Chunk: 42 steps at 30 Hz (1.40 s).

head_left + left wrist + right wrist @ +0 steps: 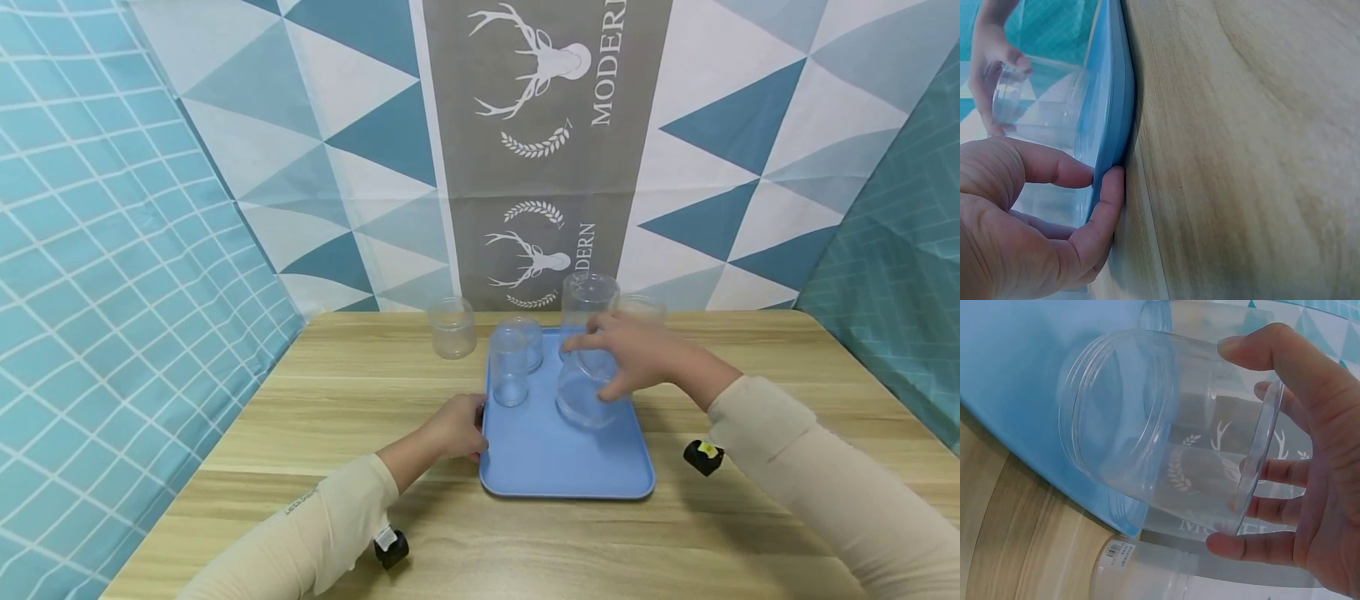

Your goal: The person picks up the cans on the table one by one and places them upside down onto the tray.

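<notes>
My left hand (456, 427) pinches the left edge of a blue tray (558, 462), thumb above the rim and fingers below in the left wrist view. Over the tray's right half, my right hand (633, 354) holds a wide clear jar (587, 404) by its upper end, thumb and fingers spread around it. In the right wrist view the ridged end of this jar (1116, 412) faces the tray. A slim clear jar (509, 371) and a shorter one (531, 343) stand at the tray's left. Behind the held jar rises a tall clear jar (590, 292), partly hidden.
Left of the tray, a clear jar (452, 329) stands on the wooden table (360, 375). Another jar (643, 308) is partly hidden behind my right hand; a jar with a barcode label (1121, 553) shows beside the tray. Patterned cloth (375, 167) hangs behind the table.
</notes>
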{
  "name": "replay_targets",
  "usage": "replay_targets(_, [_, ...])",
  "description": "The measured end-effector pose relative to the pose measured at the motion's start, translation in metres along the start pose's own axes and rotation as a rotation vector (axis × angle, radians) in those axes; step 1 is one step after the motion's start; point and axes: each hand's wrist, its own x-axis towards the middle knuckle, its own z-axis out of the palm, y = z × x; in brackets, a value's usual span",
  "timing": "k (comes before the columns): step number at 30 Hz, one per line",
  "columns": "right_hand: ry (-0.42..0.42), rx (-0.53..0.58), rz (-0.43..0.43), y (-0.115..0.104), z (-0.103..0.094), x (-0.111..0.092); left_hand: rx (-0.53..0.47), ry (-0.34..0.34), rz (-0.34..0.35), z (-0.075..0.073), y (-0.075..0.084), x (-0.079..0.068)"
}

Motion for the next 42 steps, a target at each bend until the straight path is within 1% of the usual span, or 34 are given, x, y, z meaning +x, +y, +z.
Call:
replay_targets(5, [-0.026, -0.006, 0.008, -0.001, 0.002, 0.005, -0.023, -0.004, 0.006, 0.000, 0.001, -0.001])
replay_targets(11, [-0.067, 0.006, 0.011, -0.004, 0.003, 0.010, -0.015, 0.001, 0.019, 0.000, 0.001, -0.001])
replay_targets(16, [-0.087, -0.027, 0.019, -0.008, 0.003, 0.011, -0.021, 0.002, 0.020, 0.001, 0.000, -0.002])
replay_targets(23, [-0.091, -0.009, 0.018, -0.006, 0.003, 0.010, -0.015, 0.005, 0.011, 0.001, -0.002, -0.001])
replay_targets(29, [-0.093, 0.005, 0.021, -0.004, 0.004, 0.008, -0.010, 0.014, 0.024, 0.001, -0.001, -0.001])
replay_targets(33, [-0.092, -0.003, 0.041, -0.005, 0.004, 0.005, 0.011, 0.022, 0.036, 0.002, 0.000, -0.002])
replay_targets(38, [-0.067, -0.024, 0.047, -0.007, 0.003, 0.000, 0.043, 0.028, 0.034, 0.002, 0.001, -0.004])
replay_targets(42, [-0.048, -0.014, 0.052, -0.007, 0.002, -0.004, 0.076, 0.039, 0.039, 0.002, 0.001, -0.004])
